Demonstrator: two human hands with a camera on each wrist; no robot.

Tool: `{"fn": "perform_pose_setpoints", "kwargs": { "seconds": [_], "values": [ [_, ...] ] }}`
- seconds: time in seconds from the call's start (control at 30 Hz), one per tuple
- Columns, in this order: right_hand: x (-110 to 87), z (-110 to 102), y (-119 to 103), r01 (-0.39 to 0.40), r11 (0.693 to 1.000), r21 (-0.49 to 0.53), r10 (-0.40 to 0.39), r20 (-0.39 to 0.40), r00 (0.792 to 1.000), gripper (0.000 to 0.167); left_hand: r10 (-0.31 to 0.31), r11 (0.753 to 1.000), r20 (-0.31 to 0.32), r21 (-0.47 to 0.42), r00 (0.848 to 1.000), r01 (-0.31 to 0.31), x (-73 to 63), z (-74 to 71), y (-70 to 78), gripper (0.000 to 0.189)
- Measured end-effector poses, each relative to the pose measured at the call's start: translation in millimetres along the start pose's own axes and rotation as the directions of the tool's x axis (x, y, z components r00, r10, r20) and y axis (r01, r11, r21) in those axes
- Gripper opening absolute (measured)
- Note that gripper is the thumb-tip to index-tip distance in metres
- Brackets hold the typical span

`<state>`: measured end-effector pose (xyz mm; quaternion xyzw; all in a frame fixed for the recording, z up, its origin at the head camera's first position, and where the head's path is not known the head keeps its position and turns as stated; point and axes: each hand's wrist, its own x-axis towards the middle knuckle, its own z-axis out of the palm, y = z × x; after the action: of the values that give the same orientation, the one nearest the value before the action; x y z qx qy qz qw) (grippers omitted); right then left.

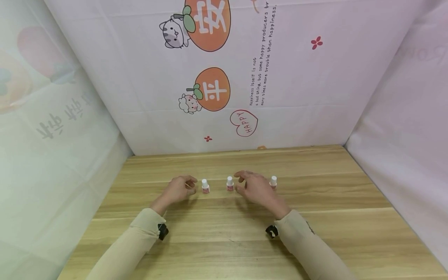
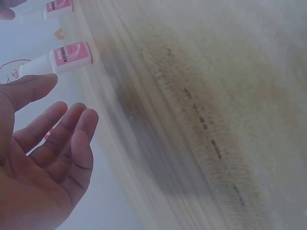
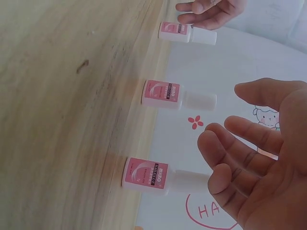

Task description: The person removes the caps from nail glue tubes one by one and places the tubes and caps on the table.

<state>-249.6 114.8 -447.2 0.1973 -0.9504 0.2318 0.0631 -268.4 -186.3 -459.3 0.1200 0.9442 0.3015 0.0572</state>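
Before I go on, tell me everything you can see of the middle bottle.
The middle bottle is small and white, apparently plastic, with a narrower white cap in place. Its pink label carries white streaks, pale lettering and a dark band, and faces the person. It stands upright on the wood-grain table, between the left bottle and the right bottle. The right grip is close beside it, apparently not touching. Its contents can't be seen.

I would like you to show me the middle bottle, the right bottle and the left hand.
Middle bottle [image 3: 169, 95]: right wrist view, on its pink label.
Right bottle [image 1: 273, 181]: head view, on its white cap.
Left hand [image 1: 177, 190]: head view, on the back of the hand.
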Motion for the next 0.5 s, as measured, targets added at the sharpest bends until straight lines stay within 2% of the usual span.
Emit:
{"fn": "perform_pose_setpoints", "kwargs": {
  "seconds": [0.5],
  "values": [
    [0.7, 3.1, -4.7, 0.018, 1.0, -0.004, -0.018, 0.008, 1.0, 0.039, 0.021, 0.999, -0.015, 0.032, 1.0, -0.021, 0.2, 6.1, 1.0, 0.029]
  ]
}}
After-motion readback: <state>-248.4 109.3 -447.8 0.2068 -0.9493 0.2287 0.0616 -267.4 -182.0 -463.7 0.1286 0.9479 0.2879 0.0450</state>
